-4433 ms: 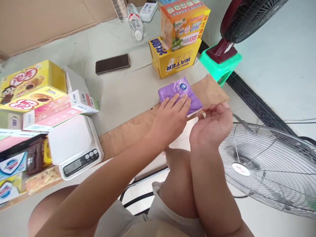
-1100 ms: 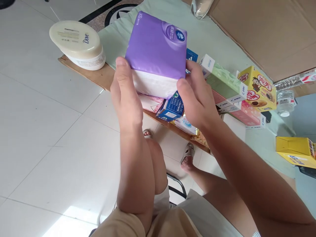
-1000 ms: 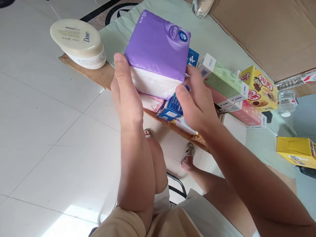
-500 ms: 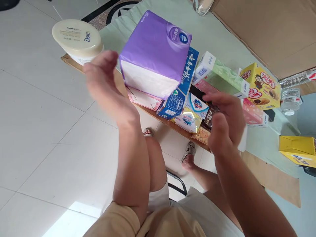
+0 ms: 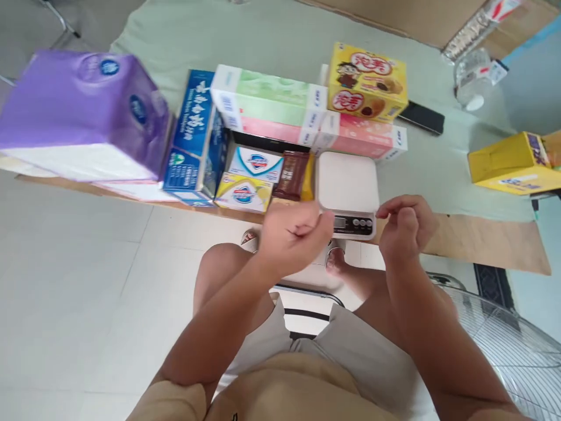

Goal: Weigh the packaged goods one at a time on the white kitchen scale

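Note:
A white kitchen scale point(image 5: 347, 182) with a small display and buttons lies at the table's front edge, its platform bare. By its lower left corner is my left hand point(image 5: 295, 237), fingers curled into a loose fist with nothing visible in it. My right hand point(image 5: 407, 228) is at the scale's lower right side, fingers bent in and thumb against them, also without a visible object. Left of the scale lie a brown snack packet point(image 5: 293, 175), a blue-and-white soap box point(image 5: 256, 164) and a yellow soap box point(image 5: 243, 193).
A purple tissue pack point(image 5: 65, 105) and blue toothpaste box point(image 5: 188, 128) stand left. Behind are a green-and-pink box point(image 5: 272, 105), a pink box point(image 5: 357, 134), a yellow snack box point(image 5: 368, 82) and a black phone point(image 5: 423, 117). Another yellow box point(image 5: 504, 164) and clear bottle point(image 5: 473, 82) are right.
My view has swung right, bringing the scale into sight. Both hands have come closer together at the scale, and my left hand's fingers have curled in. The white Dove bottle is mostly out of view.

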{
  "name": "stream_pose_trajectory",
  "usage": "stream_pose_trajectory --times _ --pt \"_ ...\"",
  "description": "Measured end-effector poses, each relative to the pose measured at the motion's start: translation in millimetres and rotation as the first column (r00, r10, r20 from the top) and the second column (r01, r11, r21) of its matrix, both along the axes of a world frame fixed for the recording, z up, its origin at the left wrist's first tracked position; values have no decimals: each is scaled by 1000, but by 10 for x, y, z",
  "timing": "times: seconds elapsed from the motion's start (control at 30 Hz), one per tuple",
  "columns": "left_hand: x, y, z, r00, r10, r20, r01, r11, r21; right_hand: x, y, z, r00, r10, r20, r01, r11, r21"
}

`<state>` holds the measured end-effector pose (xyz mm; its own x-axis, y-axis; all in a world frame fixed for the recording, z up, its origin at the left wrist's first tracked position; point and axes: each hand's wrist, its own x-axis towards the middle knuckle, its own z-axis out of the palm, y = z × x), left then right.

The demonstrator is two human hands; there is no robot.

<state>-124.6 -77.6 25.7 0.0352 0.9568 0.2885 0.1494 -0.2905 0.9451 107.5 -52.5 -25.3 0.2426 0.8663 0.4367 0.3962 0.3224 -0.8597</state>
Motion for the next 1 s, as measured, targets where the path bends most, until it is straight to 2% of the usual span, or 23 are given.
stream_pose_trajectory --times 0.07,0.13,0.27,0.33,0.4,0.47,0.53,0.57,0.6,0.67,0.7,0.77,0.83,0.9,1.0 --pt "403 -1 -83 979 -201 -18 201 980 -9 234 47 -55 997 -36 -65 35 999 -25" --pt "732 7 -147 935 -350 -49 347 936 -68 468 97 -83 989 -77 -129 73 997 -38" --pt "1342 143 -168 855 -501 -131 473 859 -196 942 278 -44 943 -178 -282 168 984 -60" --pt "1694 276 -128 814 -559 -161 523 824 -217 1190 402 -5 861 -253 -441 225 967 -117" --pt "2082 449 -56 765 -609 -210 556 789 -260 1440 504 31 738 -329 -588 274 944 -184" --pt "2489 671 36 714 -648 -265 564 757 -330 1671 560 66 631 -390 -670 316 918 -237" --pt "2905 951 124 700 -654 -285 558 751 -353 1862 576 112 493 -433 -754 330 896 -299" --pt "3115 1108 158 703 -642 -306 566 765 -307 1939 576 142 396 -445 -803 325 886 -331" --pt "3325 1272 182 744 -583 -326 545 812 -209 2002 575 175 286 -450 -846 314 878 -361" --pt "3730 1600 209 800 -461 -383 495 869 -13 2092 578 244 72 -437 -897 289 869 -400" --pt "3921 1754 215 815 -405 -414 470 880 65 2123 583 275 -7 -424 -905 281 868 -409" --pt "4267 2030 221 847 -282 -451 411 885 219 2168 598 317 -76 -411 -908 278 866 -416" --pt "4559 2265 226 860 -204 -467 372 878 301 2207 616 327 -108 -411 -905 272 863 -425" --pt "4798 2475 222 848 -215 -485 383 880 281 2247 632 312 -132 -421 -897 259 859 -441" --pt "5055 2761 187 808 -337 -483 452 881 140 2298 651 273 -140 -435 -889 242 856 -457"
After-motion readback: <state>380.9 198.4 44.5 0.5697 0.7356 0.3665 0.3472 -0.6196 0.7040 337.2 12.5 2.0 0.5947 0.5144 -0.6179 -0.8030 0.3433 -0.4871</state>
